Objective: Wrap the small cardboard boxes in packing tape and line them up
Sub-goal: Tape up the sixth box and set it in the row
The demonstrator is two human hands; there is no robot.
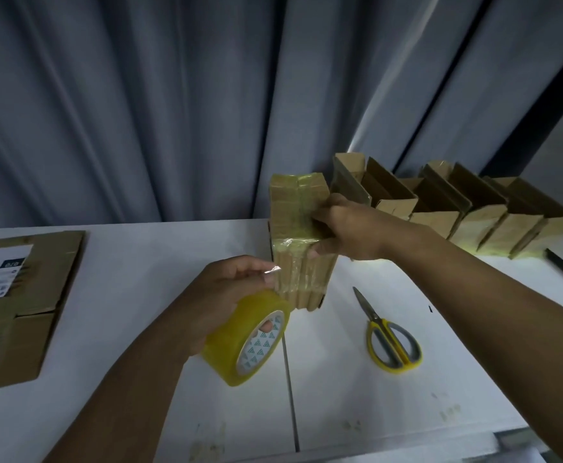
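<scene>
Cardboard box [298,242] stands upright on the white table [173,262], right hand [350,232] clamping its side, left hand [230,295] gripping the tape roll [245,342]; looks light, stiff, tape-slick, best held by edges

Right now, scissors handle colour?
Yellow with grey inner grips, on the scissors lying on the table; the head view shows it.

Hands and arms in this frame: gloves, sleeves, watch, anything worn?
Nothing worn that shows. Left hand and right hand are bare, no gloves, rings or watch visible. Both forearms are uncovered to the frame edge, no sleeve in view.
</scene>
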